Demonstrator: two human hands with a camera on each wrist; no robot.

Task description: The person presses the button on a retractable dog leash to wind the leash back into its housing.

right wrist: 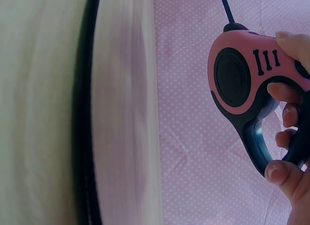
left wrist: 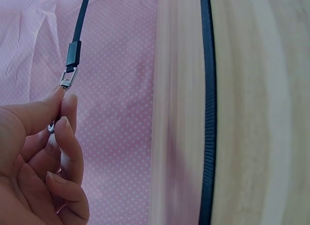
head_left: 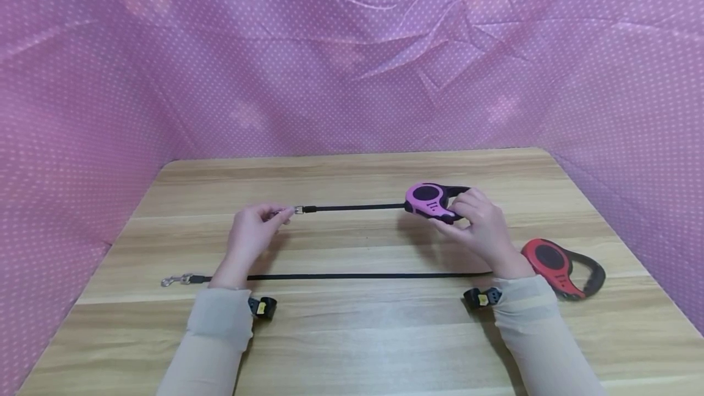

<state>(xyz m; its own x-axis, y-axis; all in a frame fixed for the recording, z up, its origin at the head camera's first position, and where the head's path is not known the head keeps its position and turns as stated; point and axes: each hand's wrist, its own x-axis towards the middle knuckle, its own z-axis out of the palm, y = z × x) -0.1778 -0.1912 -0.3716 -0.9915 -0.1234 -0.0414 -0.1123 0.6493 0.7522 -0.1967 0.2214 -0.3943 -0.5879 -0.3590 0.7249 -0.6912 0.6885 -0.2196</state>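
Note:
My right hand (head_left: 477,225) grips the black handle of a pink retractable dog leash (head_left: 425,198), held above the table. In the right wrist view the fingers curl through the handle loop of the pink leash (right wrist: 242,65). From its case a black strap (head_left: 357,207) runs left, stretched straight. At the strap's end my left hand (head_left: 253,231) pinches the metal clip (left wrist: 67,81) between thumb and fingers, which partly hide it. Nearer me lies a red retractable dog leash (head_left: 550,261), right of my right wrist, its black strap (head_left: 357,276) drawn out across the table.
The red leash's metal clip (head_left: 176,280) lies at the left, beside my left forearm. Both leashes are over a wood-grain table (head_left: 363,347). Pink dotted cloth (head_left: 341,78) hangs behind the table and at both sides. A small camera is strapped to each wrist.

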